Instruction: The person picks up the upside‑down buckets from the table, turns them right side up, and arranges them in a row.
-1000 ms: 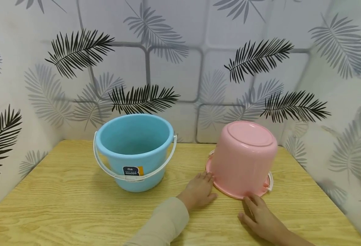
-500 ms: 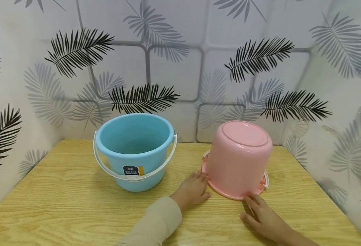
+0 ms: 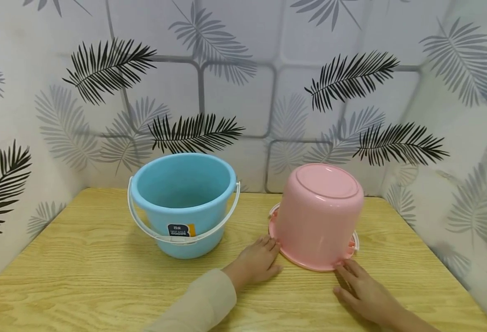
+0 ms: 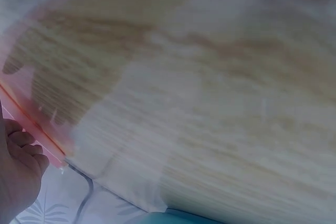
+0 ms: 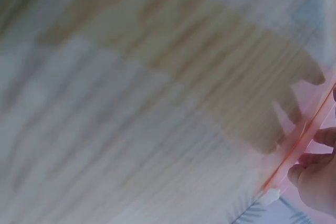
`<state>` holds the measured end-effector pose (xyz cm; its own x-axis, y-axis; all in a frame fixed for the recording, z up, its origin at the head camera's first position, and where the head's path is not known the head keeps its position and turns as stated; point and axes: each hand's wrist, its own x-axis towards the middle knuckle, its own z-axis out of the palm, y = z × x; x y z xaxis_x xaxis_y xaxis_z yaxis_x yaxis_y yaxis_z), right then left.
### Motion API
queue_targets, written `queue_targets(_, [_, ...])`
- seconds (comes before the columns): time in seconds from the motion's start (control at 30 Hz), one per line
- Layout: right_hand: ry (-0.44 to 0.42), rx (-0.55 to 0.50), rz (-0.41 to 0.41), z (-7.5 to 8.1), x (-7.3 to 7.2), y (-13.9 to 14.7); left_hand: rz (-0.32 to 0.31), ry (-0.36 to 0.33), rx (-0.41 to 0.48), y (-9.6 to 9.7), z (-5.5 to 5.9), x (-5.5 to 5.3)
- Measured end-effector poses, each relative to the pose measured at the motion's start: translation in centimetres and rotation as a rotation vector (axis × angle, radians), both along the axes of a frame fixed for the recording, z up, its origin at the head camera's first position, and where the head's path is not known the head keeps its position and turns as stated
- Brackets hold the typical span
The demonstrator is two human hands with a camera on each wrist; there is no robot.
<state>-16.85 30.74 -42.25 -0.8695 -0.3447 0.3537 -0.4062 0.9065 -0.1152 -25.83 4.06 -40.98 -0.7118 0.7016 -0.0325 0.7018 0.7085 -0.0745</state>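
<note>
A pink bucket (image 3: 319,216) stands upside down on the table, base up and rim on the wood. At the left front of its rim, my left hand (image 3: 255,262) rests low with extended fingers touching the edge. The fingertips of my right hand (image 3: 365,293) touch the rim at the front right, thumb held apart near the wood. Both wrist views show fingers (image 4: 23,140) beside the pink rim (image 5: 296,148). To the left, a light blue bucket (image 3: 181,207) stands upright, its white handle (image 3: 216,228) hanging across the front below the rim.
The wood-grain table (image 3: 81,272) ends at a patterned wall (image 3: 235,110) behind both buckets, with more wall at either side. Part of the pink bucket's white handle (image 3: 356,240) shows at its right. A strip of table separates the two buckets.
The pink bucket has slid a little to the left across the table. My left hand has moved left with it, while the right hand has shifted slightly right, still touching the rim.
</note>
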Motion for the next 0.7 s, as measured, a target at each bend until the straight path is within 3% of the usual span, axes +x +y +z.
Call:
queue_targets(0.27, [0.084, 0.053, 0.084, -0.4, -0.7, 1.1, -0.025, -0.018, 0.014, -0.8, 0.0, 0.5])
queue_targets(0.5, [-0.020, 0.027, 0.073, -0.1, -0.9, 1.3, -0.051, -0.020, 0.024, -1.4, -0.1, 1.0])
queue_targets(0.7, [-0.011, 0.034, 0.078, 0.0, -0.9, 1.3, -0.071, -0.012, 0.025, -1.8, -0.1, 1.4])
